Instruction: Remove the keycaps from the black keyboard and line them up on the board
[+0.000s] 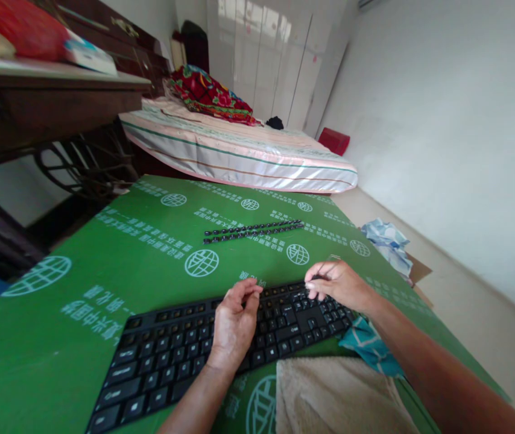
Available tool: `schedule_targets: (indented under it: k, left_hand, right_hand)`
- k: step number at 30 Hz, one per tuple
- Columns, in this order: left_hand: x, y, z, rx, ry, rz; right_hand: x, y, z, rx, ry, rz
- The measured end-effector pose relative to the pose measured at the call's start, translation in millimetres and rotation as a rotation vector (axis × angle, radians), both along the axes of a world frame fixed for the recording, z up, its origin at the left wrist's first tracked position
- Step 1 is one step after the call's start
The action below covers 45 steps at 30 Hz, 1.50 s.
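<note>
green tabletop (40, 361), white-lettered black keyboard (194, 334)

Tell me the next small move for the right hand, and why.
I'd perhaps lower the right hand to the keyboard beneath: its fingertips are drawn together over the far edge, where the top row seems to have bare sockets. Two lines of black pieces lie beyond. Whether it grips one, I can't tell.

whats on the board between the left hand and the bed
In the head view, two rows of small black pieces lie on the green board between the left hand and the bed.
</note>
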<state>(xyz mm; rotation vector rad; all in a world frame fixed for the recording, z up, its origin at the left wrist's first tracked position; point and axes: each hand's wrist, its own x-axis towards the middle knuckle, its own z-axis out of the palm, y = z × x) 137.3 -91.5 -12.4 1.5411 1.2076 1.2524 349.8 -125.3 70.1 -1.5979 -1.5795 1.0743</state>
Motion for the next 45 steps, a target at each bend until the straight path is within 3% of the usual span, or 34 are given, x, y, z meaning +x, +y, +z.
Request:
schedule_targets:
  k: [10, 21, 28, 33, 39, 45]
  left_hand:
    - [0.1, 0.4, -2.4, -0.001, 0.019, -0.013]
    - [0.4, -0.1, -2.9, 0.006, 0.044, -0.015]
    - [0.2, 0.2, -2.9, 0.012, 0.055, -0.014]
    - [0.4, 1.2, -5.6, 0.031, 0.078, -0.015]
    - [0.8, 1.4, -3.2, 0.017, 0.093, -0.026]
    - [-0.4, 0.9, -4.5, 0.017, 0.104, -0.038]
  right_hand:
    - [-4.0, 10.2, -17.9, -0.007, -0.024, 0.067]
    - [-11.5, 2.8, -15.7, 0.141, -0.18, 0.109]
    - [1.6, 5.4, -21.5, 0.053, -0.016, 0.126]
    - [-2.7, 1.1, -21.4, 0.167, -0.108, 0.145]
    - [-12.1, 1.2, -27.2, 0.143, -0.072, 0.055]
    - [-20.0, 0.6, -34.1, 0.25, -0.183, -0.071]
